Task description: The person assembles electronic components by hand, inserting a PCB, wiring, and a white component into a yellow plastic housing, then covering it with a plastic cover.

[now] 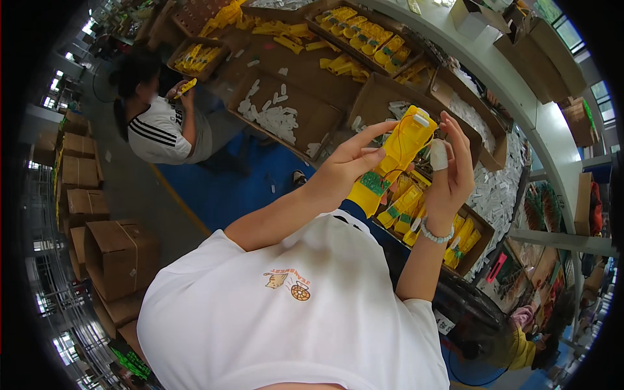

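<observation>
A yellow plastic housing (402, 144), open on its upper face, is held up in front of my chest. A green circuit board (373, 182) and thin wires show at its lower part, and a white piece (421, 120) sits at its top end. Closed on the housing's left side is my left hand (344, 162), its thumb lying over the edge. My right hand (454, 172) has its curved fingers at the upper right edge, one finger wrapped in white. Whether all its fingertips touch the housing is hard to see.
Below the housing, a cardboard box (482, 242) holds several yellow housings. White parts lie in another shallow box (318, 120) and in a heap (497, 195) at the right. A tray of housings (312, 23) stands at the back. A co-worker (162, 123) sits left; cartons (117, 253) stack nearby.
</observation>
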A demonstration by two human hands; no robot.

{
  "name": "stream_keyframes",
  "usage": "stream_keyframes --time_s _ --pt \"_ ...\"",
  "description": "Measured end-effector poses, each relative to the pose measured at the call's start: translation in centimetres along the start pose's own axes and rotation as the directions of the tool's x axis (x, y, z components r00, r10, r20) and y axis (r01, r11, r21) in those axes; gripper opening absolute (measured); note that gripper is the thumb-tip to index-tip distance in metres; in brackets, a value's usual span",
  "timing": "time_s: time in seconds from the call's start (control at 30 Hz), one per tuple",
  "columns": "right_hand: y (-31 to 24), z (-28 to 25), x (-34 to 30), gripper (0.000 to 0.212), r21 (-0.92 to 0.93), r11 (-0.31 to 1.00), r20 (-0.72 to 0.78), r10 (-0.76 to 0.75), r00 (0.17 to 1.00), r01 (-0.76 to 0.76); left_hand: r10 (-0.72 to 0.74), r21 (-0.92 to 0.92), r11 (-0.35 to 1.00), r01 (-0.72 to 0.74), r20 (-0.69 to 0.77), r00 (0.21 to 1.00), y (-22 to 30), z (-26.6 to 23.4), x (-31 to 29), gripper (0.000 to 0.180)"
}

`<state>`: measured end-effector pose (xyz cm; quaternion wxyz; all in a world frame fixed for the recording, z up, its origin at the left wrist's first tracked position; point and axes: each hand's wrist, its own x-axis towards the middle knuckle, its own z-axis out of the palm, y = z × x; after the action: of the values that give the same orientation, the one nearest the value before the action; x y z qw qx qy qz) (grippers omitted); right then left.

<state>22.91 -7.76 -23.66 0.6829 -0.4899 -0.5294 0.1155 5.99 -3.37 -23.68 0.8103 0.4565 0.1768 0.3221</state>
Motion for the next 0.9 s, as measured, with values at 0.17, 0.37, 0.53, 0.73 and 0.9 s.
stream_keyframes --time_s 0.17,0.37,0.53,0.73,0.9 --pt "1.1 -0.1 0.4 0.022 -0.209 0.962 0.061 -0.165 0.984 0.174 -0.189 -0.331 0.901 0.279 0.280 0.941 0.2 0.0 -0.9 0.043" --pt "2.9 3.0 -1.5 0.022 0.050 0.998 0.065 -0.044 0.997 0.041 -0.032 -0.031 0.999 0.036 0.107 0.994 1.5 0.7 -1.9 0.040" --pt "3.3 5.2 -2.4 0.028 0.337 0.787 0.272 0.443 0.854 -0.516 0.011 0.091 0.996 -0.006 -0.049 0.999 0.3 -2.3 -0.6 0.036" --pt "4.3 5.8 -2.5 0.038 0.461 0.581 0.540 0.417 0.731 -0.671 0.055 0.083 0.996 -0.045 -0.128 0.990 -0.2 -7.2 -0.1 0.027" --pt "6.8 9.7 -3.9 0.037 0.501 0.488 0.402 0.601 0.691 -0.715 -0.006 0.254 0.966 0.040 -0.134 0.991 -1.2 -11.5 1.2 0.027"
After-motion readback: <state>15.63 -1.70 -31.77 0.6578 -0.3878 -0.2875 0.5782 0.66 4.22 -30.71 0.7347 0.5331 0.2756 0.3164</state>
